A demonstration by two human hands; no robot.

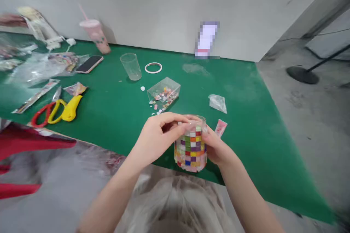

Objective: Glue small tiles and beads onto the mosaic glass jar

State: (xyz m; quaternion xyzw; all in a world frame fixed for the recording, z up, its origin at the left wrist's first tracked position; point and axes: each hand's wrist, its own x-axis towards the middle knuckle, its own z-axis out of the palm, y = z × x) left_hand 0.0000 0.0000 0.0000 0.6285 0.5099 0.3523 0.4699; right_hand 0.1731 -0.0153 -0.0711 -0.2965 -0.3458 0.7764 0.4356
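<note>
A clear glass cup (191, 153), its side covered in rows of coloured mosaic tiles, is near the table's front edge. My right hand (220, 149) wraps its right side, with the thumb against the tiles. At the upper left, my left hand (160, 134) has its thumb and fingers closed on the rim; whether a tile is between them is hidden. Beyond my hands, a clear plastic box (157, 94) lies tilted with loose tiles in and around it. Partly behind my right hand is a pink and white tube (221, 127).
On the green table (240, 153) are an empty glass (132, 68), a tape ring (153, 67), a plastic bag (218, 103), scissors (43, 113), a yellow-handled tool (72, 109), a phone (89, 64) and a pink drink cup (97, 36). Another person's hand (12, 20) shows far left.
</note>
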